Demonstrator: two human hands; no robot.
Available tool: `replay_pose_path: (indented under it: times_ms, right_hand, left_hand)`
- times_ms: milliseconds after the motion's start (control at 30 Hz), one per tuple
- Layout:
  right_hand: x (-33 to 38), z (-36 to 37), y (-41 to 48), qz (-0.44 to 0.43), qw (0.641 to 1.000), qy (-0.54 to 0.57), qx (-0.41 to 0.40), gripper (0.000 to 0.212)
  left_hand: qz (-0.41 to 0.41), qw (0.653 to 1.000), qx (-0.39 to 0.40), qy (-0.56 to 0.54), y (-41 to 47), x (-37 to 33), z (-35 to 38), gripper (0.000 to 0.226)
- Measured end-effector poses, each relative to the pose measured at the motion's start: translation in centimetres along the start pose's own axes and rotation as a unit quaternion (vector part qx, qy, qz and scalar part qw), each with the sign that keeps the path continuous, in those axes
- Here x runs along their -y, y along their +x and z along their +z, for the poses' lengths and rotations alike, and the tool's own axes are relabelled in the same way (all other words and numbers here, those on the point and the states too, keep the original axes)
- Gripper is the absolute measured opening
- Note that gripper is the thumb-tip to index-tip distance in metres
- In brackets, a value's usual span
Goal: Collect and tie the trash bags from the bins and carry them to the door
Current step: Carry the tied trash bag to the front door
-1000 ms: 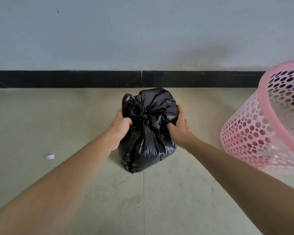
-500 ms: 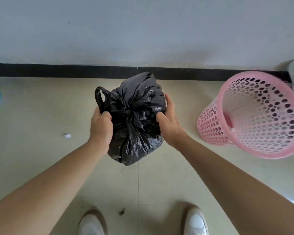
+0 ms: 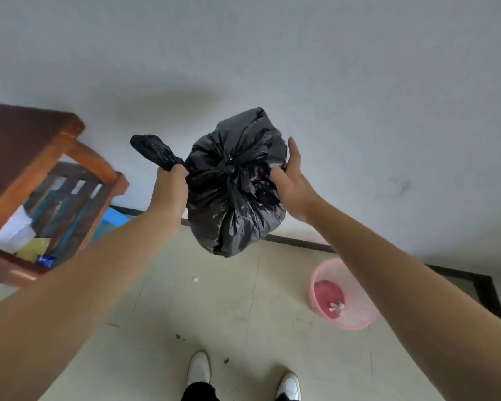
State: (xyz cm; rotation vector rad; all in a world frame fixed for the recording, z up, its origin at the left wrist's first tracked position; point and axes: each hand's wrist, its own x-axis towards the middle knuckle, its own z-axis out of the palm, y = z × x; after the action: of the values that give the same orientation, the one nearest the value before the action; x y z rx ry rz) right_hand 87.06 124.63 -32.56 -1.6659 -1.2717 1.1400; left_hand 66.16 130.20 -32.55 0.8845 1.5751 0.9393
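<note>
A knotted black trash bag (image 3: 235, 195) hangs in the air in front of the grey wall, well above the floor. My left hand (image 3: 170, 189) grips one of its handle loops at the bag's left side, and the loop's end sticks up past my fist. My right hand (image 3: 291, 180) holds the bag's right side, thumb pressed into the plastic and fingers reaching round behind it. The pink perforated bin (image 3: 342, 295) stands upright on the floor at the lower right, with only a small scrap inside it.
A brown wooden table (image 3: 26, 157) with a lower shelf holding papers stands at the left. A blue object (image 3: 115, 221) lies behind it by the wall. My white shoes (image 3: 198, 367) are at the bottom. A small white scrap (image 3: 195, 279) lies on the tiled floor.
The bag has been lifted off the floor to chest height in both hands. The view has risen, so the bin now lies far below and the table has come into sight.
</note>
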Motion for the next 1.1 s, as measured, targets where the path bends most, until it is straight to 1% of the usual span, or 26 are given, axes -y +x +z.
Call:
replay_pose_path:
  times_ms: [67, 167, 200, 300, 400, 467, 533, 600, 667, 733, 833, 967, 1100]
  right_hand:
    - [6.1, -1.2, -1.7, -0.050, 0.999, -0.002, -0.004, 0.082]
    - [12.3, -0.2, -4.7, -0.098, 0.995, 0.002, 0.022, 0.082]
    - [13.9, 0.9, -5.7, -0.110, 0.993, 0.005, 0.036, 0.081]
    - [18.0, 5.2, -8.8, -0.150, 0.986, 0.008, 0.076, 0.085]
    - [21.8, 11.0, -12.3, -0.181, 0.978, 0.009, 0.107, 0.086]
    - [24.4, 16.1, -14.8, -0.206, 0.971, 0.009, 0.124, 0.087]
    - [27.3, 22.3, -18.0, -0.230, 0.962, 0.023, 0.149, 0.087]
    - [30.3, 29.2, -21.8, -0.234, 0.953, 0.035, 0.187, 0.083]
    - [32.8, 36.6, -26.0, -0.248, 0.941, 0.045, 0.227, 0.077]
    - [35.3, 44.2, -30.9, -0.267, 0.920, 0.062, 0.279, 0.074]
    - [38.3, 54.5, -37.5, -0.278, 0.894, 0.077, 0.343, 0.078]
    - [41.3, 66.8, -45.8, -0.299, 0.852, 0.096, 0.420, 0.081]
    - [42.3, 78.0, -52.2, -0.324, 0.802, 0.115, 0.488, 0.066]
  left_hand:
    - [0.019, 0.999, -0.027, -0.032, -3.1, -4.1, -3.1, 0.058]
    - [0.041, 0.995, -0.072, -0.064, -7.9, -7.3, -7.6, 0.046]
    - [0.043, 0.992, -0.090, -0.075, -9.5, -8.0, -9.2, 0.043]
    - [0.070, 0.982, -0.137, -0.112, -13.9, -9.6, -14.7, 0.041]
    - [0.109, 0.961, -0.196, -0.161, -17.3, -9.9, -21.7, 0.021]
    - [0.119, 0.953, -0.223, -0.164, -20.0, -9.5, -27.9, 0.017]
    - [0.131, 0.944, -0.241, -0.182, -23.0, -8.4, -35.3, 0.027]
    - [0.142, 0.930, -0.278, -0.193, -26.2, -6.6, -43.6, 0.039]
    - [0.169, 0.914, -0.307, -0.206, -29.8, -4.6, -51.7, 0.043]
    - [0.194, 0.893, -0.342, -0.218, -33.8, -2.6, -59.4, 0.037]
    - [0.192, 0.859, -0.411, -0.237, -39.6, 0.5, -69.1, 0.036]
    - [0.194, 0.812, -0.485, -0.259, -46.1, 5.3, -80.2, 0.035]
    - [0.183, 0.767, -0.539, -0.295, -49.9, 10.3, -90.0, 0.037]
